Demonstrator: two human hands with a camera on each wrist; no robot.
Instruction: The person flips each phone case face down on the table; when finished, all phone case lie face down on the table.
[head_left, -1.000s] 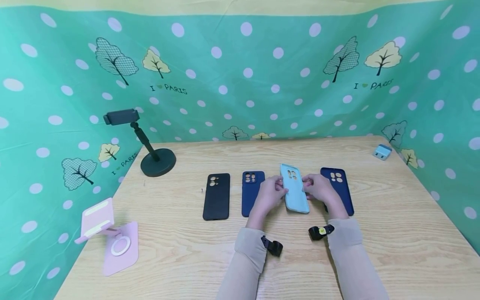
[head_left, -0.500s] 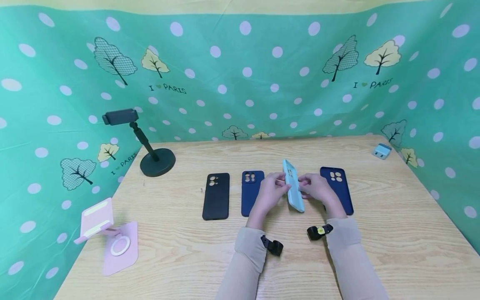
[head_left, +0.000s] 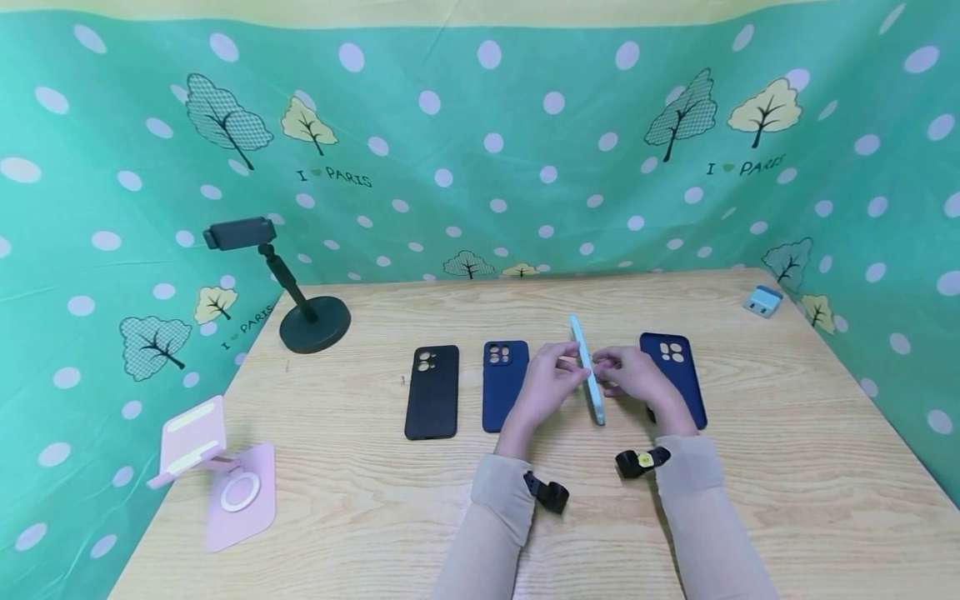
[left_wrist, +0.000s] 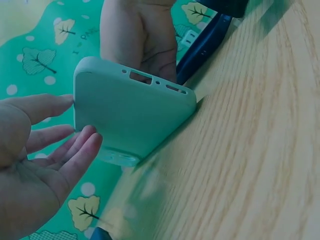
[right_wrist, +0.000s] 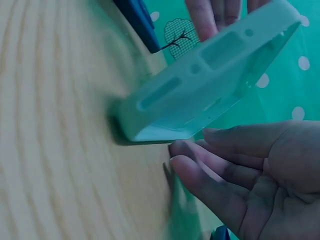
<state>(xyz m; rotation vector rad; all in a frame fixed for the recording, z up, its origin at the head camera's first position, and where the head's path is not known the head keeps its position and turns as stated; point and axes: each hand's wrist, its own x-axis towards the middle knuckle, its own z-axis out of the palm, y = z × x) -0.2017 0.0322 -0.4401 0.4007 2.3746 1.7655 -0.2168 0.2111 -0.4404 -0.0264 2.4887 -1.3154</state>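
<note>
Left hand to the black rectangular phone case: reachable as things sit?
Probably yes. The left hand is beside the upright light-blue phone case; between that hand and the black rectangular phone case lies a flat dark-blue phone case, which looks low enough to pass over.

I have a pale wood-grain table in front of me. A light blue phone case stands on its long edge there; that edge seems to rest on the wood, though my wrist feeds are too blurred to be certain. To its left I can see a navy case, then a black case, both lying flat; to its right lies a second navy case. Near the far right corner I find a small light blue charger. Along the left side I see a black stand on its round base and, nearer me, a pink stand.
</note>
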